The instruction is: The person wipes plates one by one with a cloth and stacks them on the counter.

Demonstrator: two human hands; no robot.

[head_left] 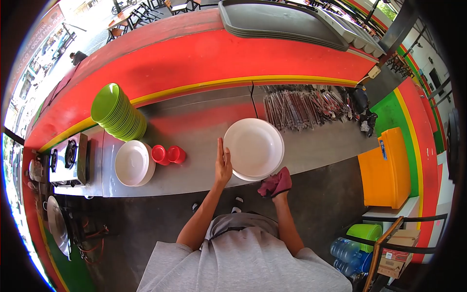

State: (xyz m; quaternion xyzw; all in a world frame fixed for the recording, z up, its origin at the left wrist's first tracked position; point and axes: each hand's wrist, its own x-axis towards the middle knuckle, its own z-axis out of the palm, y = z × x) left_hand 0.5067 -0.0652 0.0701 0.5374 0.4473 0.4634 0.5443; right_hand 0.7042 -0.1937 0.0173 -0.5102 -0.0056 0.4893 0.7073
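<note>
The white bowl (254, 148) is located on the metal desk (316, 151), near its front edge, with the opening facing up. The bowl lies directly to the right of the left hand (224, 164). The left hand is flat, fingers extended and held together, pointing away from the body; it sets its palm side along the bowl's left rim and has no grip around it.

The right hand (279, 194) is positioned at the lower right of the bowl and has hold of a maroon cloth (276, 182). The cloth covers the fingers, so the degree of closure cannot be told. The cloth meets the bowl's lower right rim in the view; firm contact cannot be confirmed.

To the left of the bowl, two red cups (168, 155) stand side by side. Beyond them is a stack of white bowls (134, 163), with a tilted stack of green bowls (119, 113) behind it. A stove (70, 160) occupies the far left. Wrapped cutlery (306, 107) lies in a row to the right, behind the bowl. Grey trays (287, 22) rest on the red ledge (194, 58) above.
</note>
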